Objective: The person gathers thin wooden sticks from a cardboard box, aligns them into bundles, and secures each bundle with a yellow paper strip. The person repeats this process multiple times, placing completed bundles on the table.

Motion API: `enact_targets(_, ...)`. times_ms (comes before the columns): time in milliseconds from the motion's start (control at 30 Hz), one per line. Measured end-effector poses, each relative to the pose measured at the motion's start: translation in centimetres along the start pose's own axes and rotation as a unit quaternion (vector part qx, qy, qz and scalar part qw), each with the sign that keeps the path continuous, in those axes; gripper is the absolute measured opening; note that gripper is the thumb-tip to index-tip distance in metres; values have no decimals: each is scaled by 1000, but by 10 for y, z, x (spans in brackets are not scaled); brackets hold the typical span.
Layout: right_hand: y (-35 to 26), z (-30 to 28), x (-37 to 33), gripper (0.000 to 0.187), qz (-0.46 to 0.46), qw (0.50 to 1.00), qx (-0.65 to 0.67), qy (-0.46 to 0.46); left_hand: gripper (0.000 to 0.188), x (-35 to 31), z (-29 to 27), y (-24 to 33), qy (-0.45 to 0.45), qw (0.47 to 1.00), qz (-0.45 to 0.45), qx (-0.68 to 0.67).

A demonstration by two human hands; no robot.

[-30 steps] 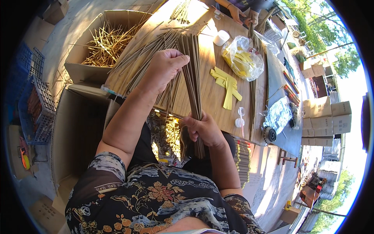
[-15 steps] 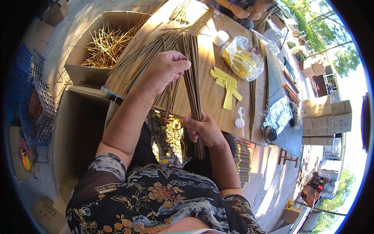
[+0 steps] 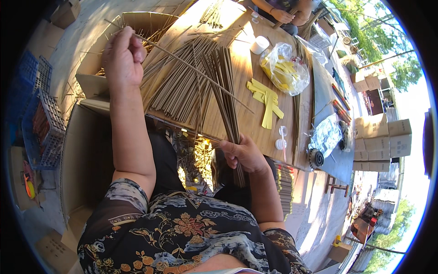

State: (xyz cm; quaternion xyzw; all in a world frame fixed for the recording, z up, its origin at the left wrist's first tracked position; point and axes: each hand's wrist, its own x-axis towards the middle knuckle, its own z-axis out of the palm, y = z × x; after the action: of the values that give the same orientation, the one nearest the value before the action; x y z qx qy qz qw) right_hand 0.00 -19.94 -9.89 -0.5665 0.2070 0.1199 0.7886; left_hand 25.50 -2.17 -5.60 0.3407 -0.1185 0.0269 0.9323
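My right hand (image 3: 246, 155) is closed round the lower part of a bundle of thin brown incense sticks (image 3: 223, 86), which leans over the table edge with its upper end fanned a little. Raised at the left, over the carton, my left hand (image 3: 124, 57) pinches one single incense stick (image 3: 191, 68) near its far end. That stick slants down to the right and crosses in front of the bundle. Between the hands, a wide spread of loose incense sticks (image 3: 182, 86) lies on the wooden table (image 3: 242, 121).
An open carton (image 3: 96, 84) of jumbled sticks stands left of the table. Yellow paper strips (image 3: 267, 102), a clear bag (image 3: 285, 68) with yellow strips and a white roll (image 3: 259, 44) lie to the right. Across the table, another person's hand (image 3: 282, 16) holds sticks.
My left hand has moved from the bundle out to the left and now holds one stick drawn apart. The right hand still grips the bundle, almost in place.
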Motion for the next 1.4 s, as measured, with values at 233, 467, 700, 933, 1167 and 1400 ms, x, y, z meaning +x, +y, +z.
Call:
enact_targets(233, -1, 3, 2, 28, 1, 1000, 24, -13, 10, 48, -55, -10, 155, 985, 74, 9)
enact_targets(467, 1, 0, 3, 29, 1, 997, 61, -36, 13, 51, -61, -56, 140, 978, -100, 115)
enact_targets(700, 2, 1, 7, 24, -47, 988, 132, -66, 23, -37, 27, -58, -232, 903, -305, 196)
enact_targets(933, -1, 6, 7, 26, -28, 992, 100, -72, 24, -84, 55, -82, -224, 900, -365, 80)
enact_targets(1167, 8, 0, 9, 38, -47, 972, 186, -133, 28, -77, 52, -79, -233, 842, -474, -106)
enact_targets(1400, 8, -1, 10, 50, -40, 974, 183, -127, 46, -74, 49, -82, -231, 831, -491, -125)
